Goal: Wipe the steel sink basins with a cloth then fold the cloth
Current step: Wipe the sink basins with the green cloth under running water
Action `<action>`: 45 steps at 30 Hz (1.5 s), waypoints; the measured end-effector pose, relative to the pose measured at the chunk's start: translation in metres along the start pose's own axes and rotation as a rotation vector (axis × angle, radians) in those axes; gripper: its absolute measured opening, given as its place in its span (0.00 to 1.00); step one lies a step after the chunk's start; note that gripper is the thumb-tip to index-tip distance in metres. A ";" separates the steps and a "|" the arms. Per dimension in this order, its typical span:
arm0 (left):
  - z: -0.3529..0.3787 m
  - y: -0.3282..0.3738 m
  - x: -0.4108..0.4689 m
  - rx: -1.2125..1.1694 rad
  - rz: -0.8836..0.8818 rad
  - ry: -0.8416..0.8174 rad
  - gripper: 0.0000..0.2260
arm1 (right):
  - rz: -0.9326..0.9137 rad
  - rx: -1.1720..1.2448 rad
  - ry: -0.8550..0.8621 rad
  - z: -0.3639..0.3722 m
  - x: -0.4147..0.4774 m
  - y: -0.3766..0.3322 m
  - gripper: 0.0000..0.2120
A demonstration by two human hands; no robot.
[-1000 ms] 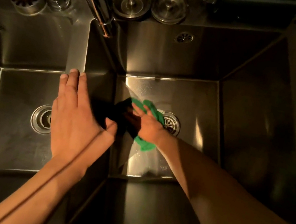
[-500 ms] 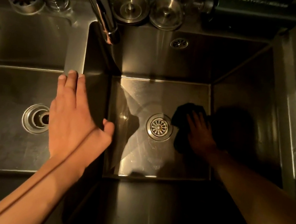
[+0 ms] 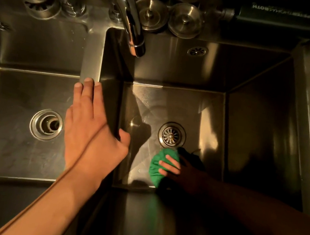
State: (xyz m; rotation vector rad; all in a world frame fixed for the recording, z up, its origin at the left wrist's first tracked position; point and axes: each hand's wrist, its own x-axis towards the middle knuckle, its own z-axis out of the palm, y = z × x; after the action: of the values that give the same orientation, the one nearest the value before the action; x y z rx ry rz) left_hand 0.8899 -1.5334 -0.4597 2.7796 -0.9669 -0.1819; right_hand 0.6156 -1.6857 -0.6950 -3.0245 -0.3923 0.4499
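Pressing a bunched green cloth onto the floor of the right-hand steel sink basin, the right hand lies with its fingers stretched across the fabric rather than curled round it; the thumb and most of the palm are lost in shadow. The cloth sits just in front of the round slotted drain strainer, toward the basin's near wall, with a darker part of it showing behind the hand. The left hand rests flat on the steel divider between the two basins, fingers straight and together, thumb spread out over the right basin, holding nothing. Beside it the left-hand steel basin shows an open round drain. A curved chrome tap spout reaches over the right basin's back corner, and two round steel plugs sit on the ledge behind.
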 end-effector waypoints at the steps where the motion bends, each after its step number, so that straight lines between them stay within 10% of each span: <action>1: 0.000 0.000 0.000 0.000 0.000 -0.002 0.49 | -0.001 -0.013 0.026 -0.001 0.015 -0.008 0.24; 10: 0.003 -0.001 -0.001 0.007 0.003 0.015 0.49 | 0.005 0.088 -0.033 -0.030 0.134 -0.031 0.14; 19: 0.004 -0.001 -0.001 0.002 0.003 0.016 0.48 | 0.612 0.415 0.078 -0.065 0.183 0.084 0.35; 25: 0.003 -0.002 -0.002 0.016 0.004 0.004 0.48 | 0.977 1.792 0.645 -0.106 0.171 0.099 0.21; 30: 0.003 -0.002 -0.001 0.018 0.000 0.004 0.48 | 0.853 2.633 0.518 -0.108 0.156 0.094 0.17; 32: 0.003 -0.002 -0.001 0.018 -0.001 -0.002 0.48 | 0.988 2.467 0.395 -0.098 0.152 0.088 0.15; 35: 0.003 -0.002 -0.001 0.021 0.003 0.001 0.47 | 1.307 1.349 0.436 -0.076 0.139 0.095 0.13; 37: 0.003 -0.002 -0.001 0.029 0.007 0.000 0.47 | 1.362 1.094 0.607 -0.072 0.127 0.102 0.19; 40: 0.003 -0.003 0.000 0.035 0.013 -0.005 0.47 | 1.121 0.963 0.637 -0.070 0.123 0.097 0.19; 45: 0.004 -0.002 0.000 0.030 0.008 -0.007 0.48 | 0.578 0.595 0.132 -0.054 0.143 0.047 0.41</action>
State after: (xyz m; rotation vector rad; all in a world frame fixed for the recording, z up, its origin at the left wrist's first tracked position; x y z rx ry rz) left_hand 0.8908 -1.5322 -0.4639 2.8035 -0.9897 -0.1785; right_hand 0.7751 -1.6950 -0.6877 -2.5026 0.5455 0.3091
